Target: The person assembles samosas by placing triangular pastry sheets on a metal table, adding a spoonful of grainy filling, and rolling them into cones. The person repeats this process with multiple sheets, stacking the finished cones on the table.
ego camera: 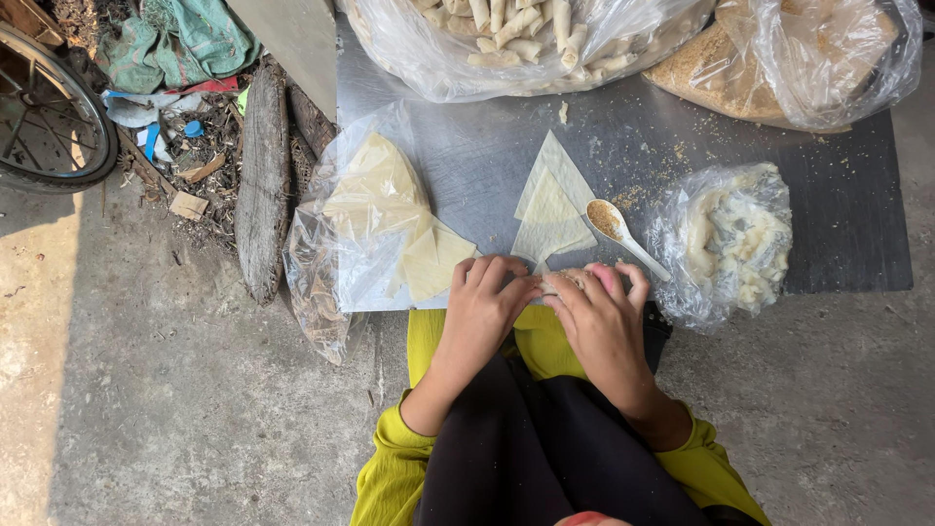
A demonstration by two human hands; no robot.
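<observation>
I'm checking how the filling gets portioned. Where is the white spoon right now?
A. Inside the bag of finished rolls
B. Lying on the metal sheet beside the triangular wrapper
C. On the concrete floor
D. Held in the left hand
B: the white spoon, loaded with brown crumbs, lies on the metal sheet beside the triangular wrapper; neither hand holds it.

Pale cream on the triangular wrapper sheet [551, 209] and the stacked wrappers [394, 209] inside clear plastic. White spoon [623, 237], brown crumbs in its bowl. Dull silver-grey on the metal tray [467, 146]. Golden brown crumb pile [716, 73]. Off-white lumps in the small bag [730, 244]. Yellow-green sleeves [394, 468], black trousers [545, 448].
</observation>
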